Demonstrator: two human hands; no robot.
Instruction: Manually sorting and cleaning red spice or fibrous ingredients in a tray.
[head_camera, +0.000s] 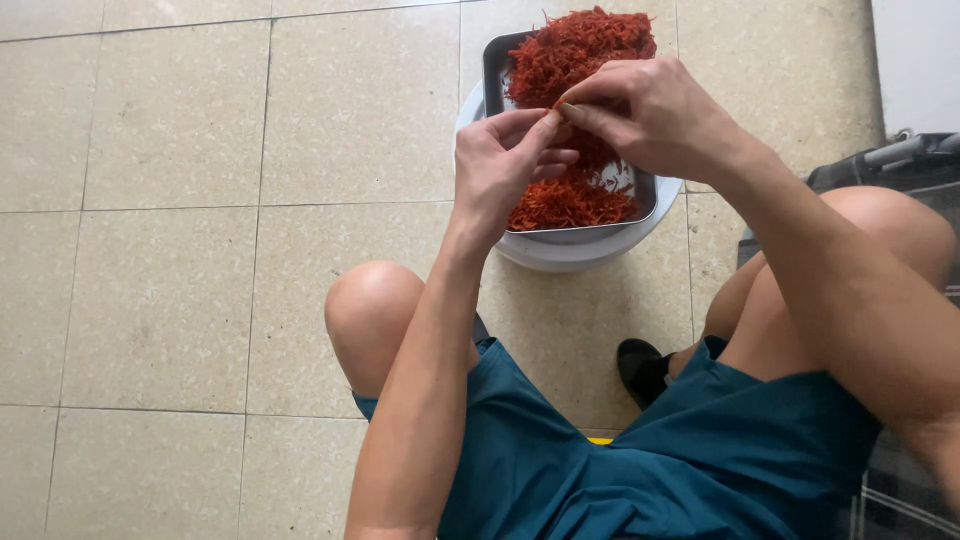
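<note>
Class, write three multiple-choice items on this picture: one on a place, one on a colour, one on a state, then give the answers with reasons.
1. Where does the metal tray sit?
A. on a white round tub
B. on a wooden table
C. on the person's lap

2. What colour are the shreds in the tray?
A. green
B. red
C. white

3. How are the two hands placed?
A. far apart
B. flat on the floor
C. fingertips together above the tray

Answers:
1 A, the white tub shows under the tray.
2 B, the heap is red.
3 C, left hand and right hand meet at the fingertips.
</note>
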